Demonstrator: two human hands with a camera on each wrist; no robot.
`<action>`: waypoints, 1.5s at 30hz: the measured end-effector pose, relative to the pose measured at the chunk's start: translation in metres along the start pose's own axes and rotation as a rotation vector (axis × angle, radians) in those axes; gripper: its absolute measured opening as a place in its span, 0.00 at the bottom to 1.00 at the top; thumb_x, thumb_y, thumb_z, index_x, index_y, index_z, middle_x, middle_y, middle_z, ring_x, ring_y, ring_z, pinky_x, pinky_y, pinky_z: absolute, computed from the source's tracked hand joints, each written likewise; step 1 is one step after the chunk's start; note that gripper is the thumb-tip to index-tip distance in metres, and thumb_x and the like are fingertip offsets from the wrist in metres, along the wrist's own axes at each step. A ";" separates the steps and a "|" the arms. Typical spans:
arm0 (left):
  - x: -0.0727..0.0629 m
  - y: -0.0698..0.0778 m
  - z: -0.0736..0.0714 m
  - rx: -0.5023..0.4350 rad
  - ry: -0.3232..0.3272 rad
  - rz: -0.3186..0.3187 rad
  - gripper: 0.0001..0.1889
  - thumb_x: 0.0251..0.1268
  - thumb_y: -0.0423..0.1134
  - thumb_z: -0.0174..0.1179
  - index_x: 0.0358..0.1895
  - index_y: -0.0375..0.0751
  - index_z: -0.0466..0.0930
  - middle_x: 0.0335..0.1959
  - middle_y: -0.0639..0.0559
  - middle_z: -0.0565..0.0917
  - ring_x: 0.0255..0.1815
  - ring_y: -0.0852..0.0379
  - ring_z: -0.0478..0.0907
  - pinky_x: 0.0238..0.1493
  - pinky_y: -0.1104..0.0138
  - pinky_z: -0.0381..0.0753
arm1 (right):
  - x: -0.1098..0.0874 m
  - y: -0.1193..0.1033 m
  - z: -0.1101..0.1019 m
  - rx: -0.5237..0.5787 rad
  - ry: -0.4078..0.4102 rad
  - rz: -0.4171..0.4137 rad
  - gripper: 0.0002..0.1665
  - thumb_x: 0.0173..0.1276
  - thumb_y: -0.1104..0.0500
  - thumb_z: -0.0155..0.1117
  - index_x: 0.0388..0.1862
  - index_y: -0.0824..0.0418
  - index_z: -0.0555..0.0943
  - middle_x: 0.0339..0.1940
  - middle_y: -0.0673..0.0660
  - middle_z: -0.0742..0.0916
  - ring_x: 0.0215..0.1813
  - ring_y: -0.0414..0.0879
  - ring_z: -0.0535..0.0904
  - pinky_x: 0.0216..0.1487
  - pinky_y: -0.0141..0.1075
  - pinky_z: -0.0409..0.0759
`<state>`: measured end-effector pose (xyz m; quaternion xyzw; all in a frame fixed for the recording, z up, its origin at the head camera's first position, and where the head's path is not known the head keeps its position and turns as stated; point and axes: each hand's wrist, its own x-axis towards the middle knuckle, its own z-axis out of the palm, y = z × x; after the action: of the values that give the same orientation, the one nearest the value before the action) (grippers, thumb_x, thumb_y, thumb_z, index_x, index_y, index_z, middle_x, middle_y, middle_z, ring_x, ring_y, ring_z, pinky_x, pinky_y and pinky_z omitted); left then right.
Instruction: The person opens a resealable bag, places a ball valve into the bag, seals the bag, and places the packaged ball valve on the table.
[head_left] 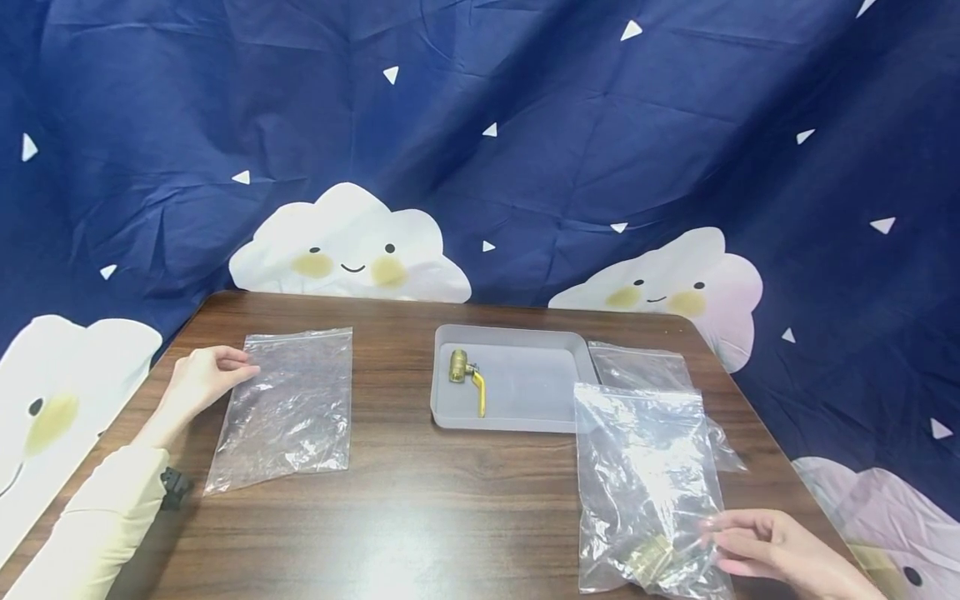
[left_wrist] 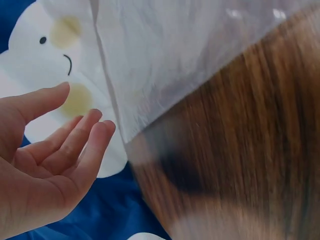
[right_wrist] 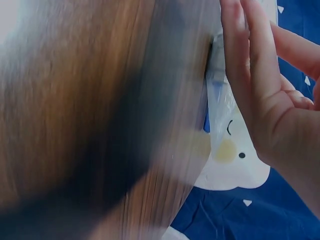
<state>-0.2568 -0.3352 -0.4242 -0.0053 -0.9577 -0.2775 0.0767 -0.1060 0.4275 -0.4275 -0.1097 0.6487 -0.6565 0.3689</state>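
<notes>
1. Because I follow this from afar, I judge grip with caution: the left hand [head_left: 198, 382] has thumb and fingers parted and loosely bent, holding nothing, beside the flat bag [head_left: 296, 417] near the left edge of the surface [head_left: 405, 508]. Whether its tips touch the plastic, I cannot tell.

2. The right hand [head_left: 780, 550] sits at the right side of the loaded bag [head_left: 637, 467], toward the surface's near right corner. Its nearest fingers run straight, but the tips are hidden in the wrist view, so I cannot tell whether it has hold of the plastic.

3. A brass fitting [head_left: 651, 560] shows through the loaded bag's lower end. Lifted by one side, I think its weight could swing, stretch the plastic or slip out; I cannot make out whether the bag is sealed.

4. A third bag [head_left: 645, 367] lies along the right edge of the tray [head_left: 517, 424], partly behind the loaded one. Clingy plastic could catch and drag it along.

5. The valve [head_left: 457, 367] lies in the tray near its left edge, yellow handle [head_left: 481, 396] toward the near edge. Grabbing only the handle could let the heavy-looking body twist free.

6. Fumbling at the flat bag could send something so light skating off the surface's left edge.
</notes>
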 end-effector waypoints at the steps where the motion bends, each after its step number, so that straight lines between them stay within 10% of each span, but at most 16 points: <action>1: 0.001 -0.002 -0.001 0.004 -0.006 -0.006 0.23 0.66 0.48 0.63 0.50 0.27 0.80 0.42 0.34 0.88 0.56 0.28 0.78 0.56 0.40 0.71 | -0.001 0.000 -0.002 0.004 0.000 0.008 0.24 0.80 0.68 0.39 0.58 0.49 0.80 0.56 0.39 0.85 0.58 0.34 0.82 0.59 0.28 0.82; 32: 0.018 -0.019 0.001 0.063 -0.177 -0.218 0.29 0.55 0.45 0.68 0.51 0.21 0.74 0.34 0.35 0.87 0.47 0.27 0.78 0.49 0.41 0.77 | -0.020 -0.002 -0.037 0.095 -0.056 0.043 0.28 0.80 0.69 0.33 0.61 0.52 0.80 0.59 0.40 0.85 0.61 0.32 0.79 0.62 0.28 0.79; 45: 0.021 -0.020 0.002 0.085 -0.173 -0.240 0.29 0.53 0.43 0.68 0.51 0.22 0.74 0.52 0.21 0.77 0.54 0.20 0.72 0.52 0.39 0.76 | -0.019 -0.005 -0.047 0.077 -0.060 -0.026 0.29 0.79 0.71 0.33 0.60 0.54 0.81 0.59 0.44 0.85 0.60 0.35 0.80 0.62 0.29 0.80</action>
<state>-0.2785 -0.3523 -0.4332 0.0887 -0.9653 -0.2426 -0.0397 -0.1238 0.4752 -0.4224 -0.1239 0.6102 -0.6821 0.3835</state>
